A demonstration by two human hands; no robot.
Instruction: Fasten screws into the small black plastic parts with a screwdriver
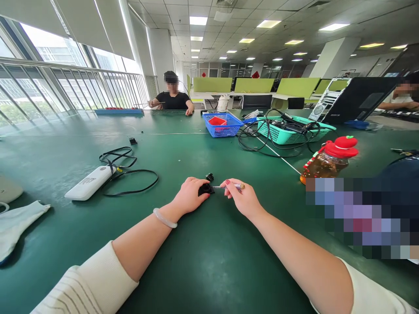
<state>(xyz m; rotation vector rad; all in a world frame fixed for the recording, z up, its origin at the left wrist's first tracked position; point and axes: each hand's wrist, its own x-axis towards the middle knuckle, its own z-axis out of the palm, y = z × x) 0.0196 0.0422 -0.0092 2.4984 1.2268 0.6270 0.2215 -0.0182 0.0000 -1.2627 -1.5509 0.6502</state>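
My left hand (190, 195) is closed around a small black part (205, 189) on the green table (209, 261), thumb and fingers on either side of it. In my right hand (241, 198) is a thin screwdriver-like tool (241, 186), pinched between thumb and fingers. Its metal shaft points left and its tip meets the black part; the exact contact is too small to make out. Just beyond my left fingertips lies another small black piece (210, 176).
A white power bank (90, 183) with a black cable lies left. Ahead are a blue basket (224, 128) and a green basket (281, 137) with tangled cables. A red-lidded jar (327, 163) stands right. A person (173, 98) sits across the table.
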